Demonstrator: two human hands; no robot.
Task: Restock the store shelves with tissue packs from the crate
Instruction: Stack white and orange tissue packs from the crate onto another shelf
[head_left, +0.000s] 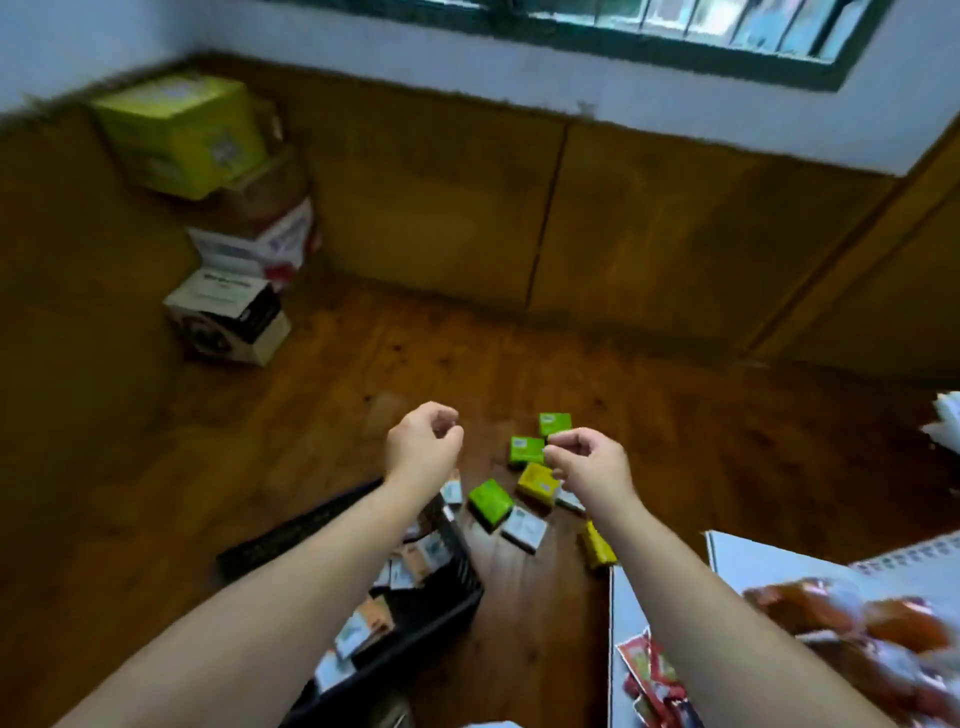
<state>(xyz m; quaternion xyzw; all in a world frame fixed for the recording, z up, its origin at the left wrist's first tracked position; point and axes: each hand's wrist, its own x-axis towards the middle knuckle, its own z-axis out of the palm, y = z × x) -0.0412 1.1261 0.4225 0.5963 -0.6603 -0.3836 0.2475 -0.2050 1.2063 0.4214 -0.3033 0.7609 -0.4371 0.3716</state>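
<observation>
1. Cardboard boxes (182, 135) are stacked in the far-left corner on the wooden floor (363, 353).
2. I see the left hand (423, 449) held in the air, fingers loosely curled, grasping nothing.
3. Below its forearm is the black crate (441, 618), with tissue packs (363, 618) lying inside.
4. More loose packs (490, 500), green, yellow and white, are scattered on the floor just beyond the crate, between my two hands.
5. My right hand (589, 460) hovers above those loose packs, fingers also loosely curled and apparently released; blur hides the fingertips.
6. At the right edge, a white shelf (737, 561) carries red packets (649, 670).
</observation>
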